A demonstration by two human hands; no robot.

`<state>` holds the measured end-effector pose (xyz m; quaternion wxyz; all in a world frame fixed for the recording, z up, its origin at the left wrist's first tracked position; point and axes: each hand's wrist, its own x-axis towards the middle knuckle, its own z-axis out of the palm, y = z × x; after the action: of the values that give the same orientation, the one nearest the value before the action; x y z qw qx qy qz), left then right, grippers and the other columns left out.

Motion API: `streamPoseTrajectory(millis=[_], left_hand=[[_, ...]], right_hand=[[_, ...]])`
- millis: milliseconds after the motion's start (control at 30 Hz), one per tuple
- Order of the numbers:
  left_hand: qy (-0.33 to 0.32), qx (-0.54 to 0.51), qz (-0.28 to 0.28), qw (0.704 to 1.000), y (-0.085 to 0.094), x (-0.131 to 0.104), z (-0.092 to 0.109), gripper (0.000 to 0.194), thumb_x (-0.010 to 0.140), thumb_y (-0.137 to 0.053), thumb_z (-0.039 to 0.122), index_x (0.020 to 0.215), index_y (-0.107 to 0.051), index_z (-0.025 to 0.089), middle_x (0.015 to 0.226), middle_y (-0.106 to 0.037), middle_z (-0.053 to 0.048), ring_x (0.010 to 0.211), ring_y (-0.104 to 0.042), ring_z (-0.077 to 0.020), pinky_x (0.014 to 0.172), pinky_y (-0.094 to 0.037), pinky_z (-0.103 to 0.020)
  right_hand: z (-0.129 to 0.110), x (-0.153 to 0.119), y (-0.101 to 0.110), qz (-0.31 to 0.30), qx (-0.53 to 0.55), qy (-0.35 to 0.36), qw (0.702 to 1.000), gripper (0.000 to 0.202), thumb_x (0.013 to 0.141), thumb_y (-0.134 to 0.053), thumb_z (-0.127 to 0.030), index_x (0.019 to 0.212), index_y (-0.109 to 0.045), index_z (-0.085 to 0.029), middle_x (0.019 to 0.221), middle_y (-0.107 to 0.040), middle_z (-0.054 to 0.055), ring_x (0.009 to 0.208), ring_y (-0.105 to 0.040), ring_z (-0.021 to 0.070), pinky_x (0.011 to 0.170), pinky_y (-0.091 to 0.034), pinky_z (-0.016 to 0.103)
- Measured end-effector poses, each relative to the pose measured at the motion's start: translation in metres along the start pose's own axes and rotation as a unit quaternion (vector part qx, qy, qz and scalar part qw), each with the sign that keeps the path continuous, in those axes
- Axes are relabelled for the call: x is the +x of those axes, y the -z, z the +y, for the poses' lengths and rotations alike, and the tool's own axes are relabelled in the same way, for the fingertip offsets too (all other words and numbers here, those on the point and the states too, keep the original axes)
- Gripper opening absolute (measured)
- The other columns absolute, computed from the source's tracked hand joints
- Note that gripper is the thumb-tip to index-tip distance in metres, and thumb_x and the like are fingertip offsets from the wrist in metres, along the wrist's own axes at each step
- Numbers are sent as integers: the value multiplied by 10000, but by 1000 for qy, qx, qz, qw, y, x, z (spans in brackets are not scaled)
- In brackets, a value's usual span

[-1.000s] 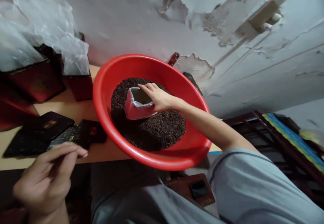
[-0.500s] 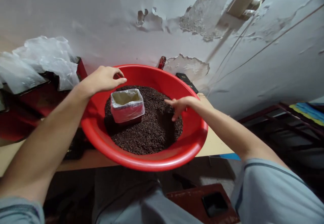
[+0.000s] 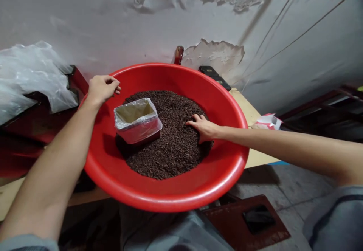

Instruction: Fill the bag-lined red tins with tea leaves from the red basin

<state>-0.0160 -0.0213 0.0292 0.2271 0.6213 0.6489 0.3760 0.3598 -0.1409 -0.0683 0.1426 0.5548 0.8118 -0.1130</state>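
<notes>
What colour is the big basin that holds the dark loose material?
Bright red basin, seen best in the head view.

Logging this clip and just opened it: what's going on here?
A person sits over a large red basin holding a heap of dark loose tea. The left hand rests on the basin's far-left rim; the right hand lies flat on the tea. A small red box with a plastic liner stands open and empty in the heap, touched by neither hand.
</notes>
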Motion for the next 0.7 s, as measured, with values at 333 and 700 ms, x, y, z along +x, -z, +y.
streamPoseTrajectory(millis=[333, 700], left_hand=[[-72, 112, -98, 986, -12, 3, -7, 220, 870, -570, 238, 914, -769, 155, 867, -788, -82, 830, -753, -195, 897, -587, -294], [-105, 102, -140, 979, -17, 1, -8, 272, 846, -599, 294, 990, -801, 183, 822, -783, -44, 782, -734, -185, 833, -594, -283]], right_hand=[[-3, 7, -8, 30, -37, 48, 998, 852, 639, -830, -288, 1437, -535, -244, 1450, -429, 207, 1212, -539, 425, 1031, -469, 583], [-8, 9, -4, 19, -81, 62, 995, 718, 727, -700, -244, 1430, -554, -236, 1393, -479, 202, 1160, -555, 398, 903, -540, 506]])
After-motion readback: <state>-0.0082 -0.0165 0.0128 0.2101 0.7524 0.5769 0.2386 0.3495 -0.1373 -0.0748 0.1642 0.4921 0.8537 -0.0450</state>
